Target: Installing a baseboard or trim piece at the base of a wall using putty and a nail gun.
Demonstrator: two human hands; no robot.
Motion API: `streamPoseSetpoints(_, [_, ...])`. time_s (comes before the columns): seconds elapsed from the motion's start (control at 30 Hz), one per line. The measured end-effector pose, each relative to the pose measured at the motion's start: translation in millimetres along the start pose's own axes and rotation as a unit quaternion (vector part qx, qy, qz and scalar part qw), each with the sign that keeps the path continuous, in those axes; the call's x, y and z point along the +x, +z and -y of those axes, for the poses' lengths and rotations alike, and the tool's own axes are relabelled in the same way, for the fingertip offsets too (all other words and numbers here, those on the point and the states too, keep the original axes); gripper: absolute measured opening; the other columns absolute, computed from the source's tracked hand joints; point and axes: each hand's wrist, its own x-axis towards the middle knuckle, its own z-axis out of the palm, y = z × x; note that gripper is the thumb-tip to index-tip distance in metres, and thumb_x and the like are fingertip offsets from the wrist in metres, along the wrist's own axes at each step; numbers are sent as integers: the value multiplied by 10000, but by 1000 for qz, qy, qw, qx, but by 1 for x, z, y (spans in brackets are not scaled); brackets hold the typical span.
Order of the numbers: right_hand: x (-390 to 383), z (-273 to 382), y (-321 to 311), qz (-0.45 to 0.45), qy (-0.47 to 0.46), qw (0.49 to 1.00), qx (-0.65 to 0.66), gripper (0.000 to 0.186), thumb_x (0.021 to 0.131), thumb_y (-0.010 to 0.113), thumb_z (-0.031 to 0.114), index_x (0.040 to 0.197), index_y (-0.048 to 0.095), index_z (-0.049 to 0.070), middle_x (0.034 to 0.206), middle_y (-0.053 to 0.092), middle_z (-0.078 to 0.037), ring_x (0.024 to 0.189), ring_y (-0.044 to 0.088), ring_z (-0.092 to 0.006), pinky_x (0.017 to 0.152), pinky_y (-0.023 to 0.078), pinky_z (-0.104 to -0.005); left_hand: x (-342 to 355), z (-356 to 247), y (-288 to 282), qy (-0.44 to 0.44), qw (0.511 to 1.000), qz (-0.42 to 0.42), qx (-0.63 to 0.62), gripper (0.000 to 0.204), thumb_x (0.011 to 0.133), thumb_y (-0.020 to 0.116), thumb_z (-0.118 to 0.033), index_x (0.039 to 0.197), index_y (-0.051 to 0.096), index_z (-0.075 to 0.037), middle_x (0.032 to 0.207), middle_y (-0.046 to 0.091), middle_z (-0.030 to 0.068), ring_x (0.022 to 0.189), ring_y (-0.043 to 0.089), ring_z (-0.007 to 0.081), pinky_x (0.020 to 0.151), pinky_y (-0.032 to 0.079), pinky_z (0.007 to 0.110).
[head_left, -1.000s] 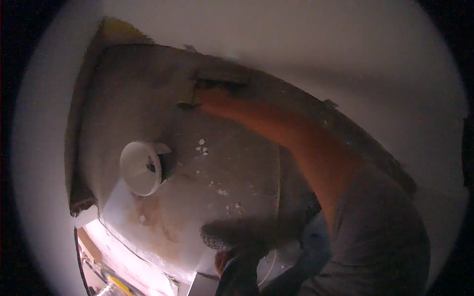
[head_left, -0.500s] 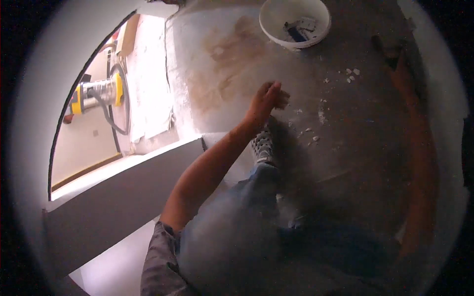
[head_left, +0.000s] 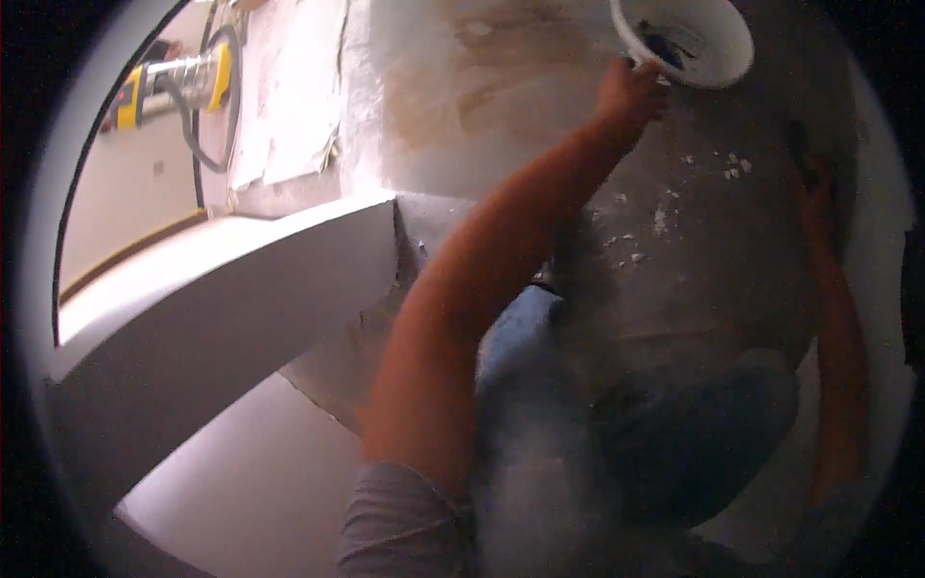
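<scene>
A white bucket point(head_left: 734, 50) stands at the top of the view, with a dark-handled thing and whitish residue inside. My left hand point(head_left: 631, 94) reaches out to its near-left rim, fingers curled against the edge as if gripping it; the fingertips are partly hidden. Far to the right, in shadow beside the wall, my right hand point(head_left: 817, 200) is closed around a dark tool point(head_left: 799, 144). Its kind is too dim to make out. White crumbs point(head_left: 738, 167) lie on the floor between my two hands.
A low pale wall end point(head_left: 289, 279) juts in from the left. Beyond it lie white sheets point(head_left: 289, 96) and a yellow-and-silver vacuum cleaner point(head_left: 178, 89) with a grey hose. Brown stains point(head_left: 511, 67) mark the floor. My bent knee point(head_left: 713, 433) is at the lower right.
My left hand has moved forward and right, from over my shoe to the bucket's rim. The view has shifted, and the bucket appears farther right. My right hand still grips the dark tool.
</scene>
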Motion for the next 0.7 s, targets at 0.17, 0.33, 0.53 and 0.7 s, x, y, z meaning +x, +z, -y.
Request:
streamPoseSetpoints(0.17, [9,2,-14,66,48,997,12,789,903,582,468,1444,270,-14,1312,522,-247,1191,527,-377,1000,421,-420,24,-42,11,-110,978,-174,28,479,870,665,-337,1146,558,40,1032,645,196,921,667,305,754,538,436])
streamPoseSetpoints(0.33, [9,-4,-26,93,88,992,13,788,911,570,463,1445,248,-20,1325,503,-262,1201,515,-391,1002,417,-428,-34,-40,0,2,957,-172,234,476,790,718,-306,1091,579,35,1077,638,233,1029,635,350,822,523,429])
streamPoseSetpoints(0.53, [0,-2,-26,116,119,986,11,787,922,555,457,1446,223,-27,1341,481,-281,1212,500,-407,1004,412,-438,-281,-23,-74,-64,974,-200,-84,421,837,607,-92,1222,472,12,1067,606,200,841,633,245,687,545,375])
streamPoseSetpoints(0.7, [4,8,-32,126,129,984,-2,786,930,543,451,1447,202,-33,1354,463,-297,1221,488,-420,1006,408,-446,-448,13,-130,-190,943,-271,33,388,840,539,-62,1204,462,47,1016,622,161,788,646,211,668,545,335])
